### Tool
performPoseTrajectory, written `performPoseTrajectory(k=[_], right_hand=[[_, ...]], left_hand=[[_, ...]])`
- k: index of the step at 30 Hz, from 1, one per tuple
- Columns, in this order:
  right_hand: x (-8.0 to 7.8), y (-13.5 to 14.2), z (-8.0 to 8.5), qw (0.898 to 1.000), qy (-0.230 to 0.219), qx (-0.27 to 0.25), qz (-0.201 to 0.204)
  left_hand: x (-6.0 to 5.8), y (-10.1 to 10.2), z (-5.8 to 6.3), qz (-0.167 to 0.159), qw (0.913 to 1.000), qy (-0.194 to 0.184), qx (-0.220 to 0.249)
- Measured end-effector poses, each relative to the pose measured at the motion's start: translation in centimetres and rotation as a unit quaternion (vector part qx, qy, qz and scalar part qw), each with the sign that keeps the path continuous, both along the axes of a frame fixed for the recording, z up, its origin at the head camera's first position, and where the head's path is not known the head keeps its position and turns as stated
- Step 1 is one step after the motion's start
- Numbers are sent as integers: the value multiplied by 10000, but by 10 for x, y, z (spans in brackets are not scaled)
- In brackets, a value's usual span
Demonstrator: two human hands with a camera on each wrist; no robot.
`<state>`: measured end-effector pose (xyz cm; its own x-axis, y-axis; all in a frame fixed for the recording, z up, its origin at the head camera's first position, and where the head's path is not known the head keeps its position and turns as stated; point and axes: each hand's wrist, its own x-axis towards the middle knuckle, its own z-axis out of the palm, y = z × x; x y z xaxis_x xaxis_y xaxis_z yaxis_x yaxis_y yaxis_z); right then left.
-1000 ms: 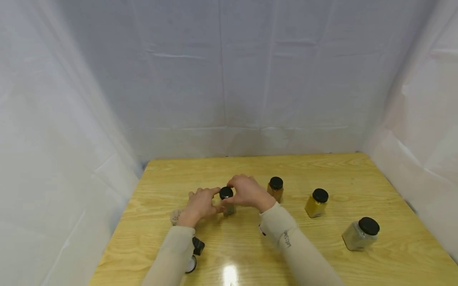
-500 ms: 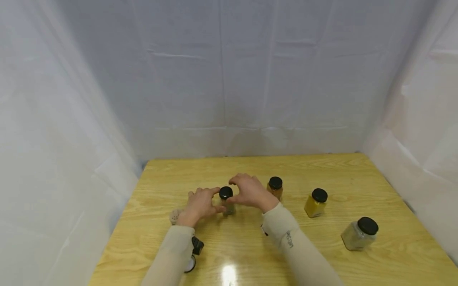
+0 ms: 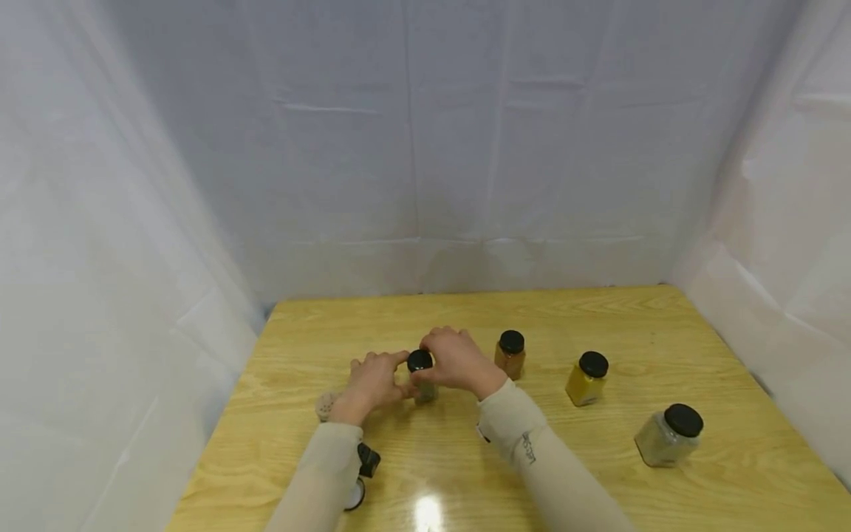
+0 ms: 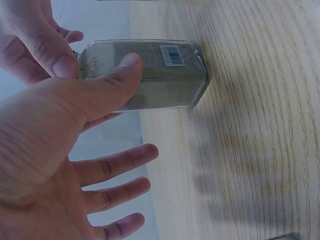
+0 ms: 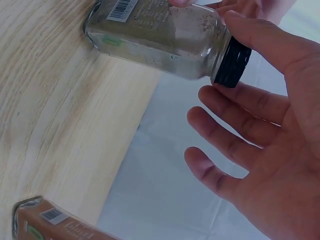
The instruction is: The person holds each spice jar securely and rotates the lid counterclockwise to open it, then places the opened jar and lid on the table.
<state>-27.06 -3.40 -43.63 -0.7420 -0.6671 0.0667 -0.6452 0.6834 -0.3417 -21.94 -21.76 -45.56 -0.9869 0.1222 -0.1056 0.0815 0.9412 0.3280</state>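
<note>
A glass spice jar (image 4: pixel 170 85) with grey-brown powder and a barcode label stands upright on the wooden table. My left hand (image 3: pixel 374 380) grips its body between thumb and index finger; in the left wrist view the other fingers extend away from the glass. At the top, my right hand (image 3: pixel 457 358) pinches the black screw lid (image 5: pixel 233 62) between thumb and forefinger. The remaining right fingers are spread and loosely bent. The lid sits on the jar's neck.
To the right stand an orange-brown spice jar (image 3: pixel 510 356), a yellow one (image 3: pixel 586 379) and a wider pale one (image 3: pixel 668 436), all black-lidded. A pale perforated disc (image 3: pixel 326 405), a black object (image 3: pixel 368 459) and a round white-faced piece (image 3: pixel 355 493) lie by the left sleeve.
Half a second ago the right thumb and fingers spread off the lid and moved slightly right; now they are back around it. The left hand and jar stay in place.
</note>
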Motion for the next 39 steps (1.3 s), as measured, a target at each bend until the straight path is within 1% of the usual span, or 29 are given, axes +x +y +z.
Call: performPoseTrajectory(k=[2, 7, 10, 17, 25, 32, 39], right_hand=[[0, 1, 0, 10000, -46, -30, 26], [0, 4, 1, 9993, -230, -296, 60], [-1, 5, 2, 9988, -260, -410, 95], [2, 9, 1, 9976, -259, -627, 136], [9, 13, -2, 9955, -92, -913, 239], [18, 15, -4, 9961, -52, -859, 182], [29, 21, -6, 9963, -199, -819, 185]], left_hand=[[0, 1, 0, 5, 10000, -17, 4], [-1, 2, 0, 27, 10000, -34, 11], [-1, 3, 0, 51, 10000, -25, 20], [-1, 3, -1, 46, 10000, -40, 58], [-3, 4, 0, 23, 10000, -3, -26], [-4, 2, -2, 48, 10000, 14, -75], [-4, 2, -3, -9, 10000, 47, -73]])
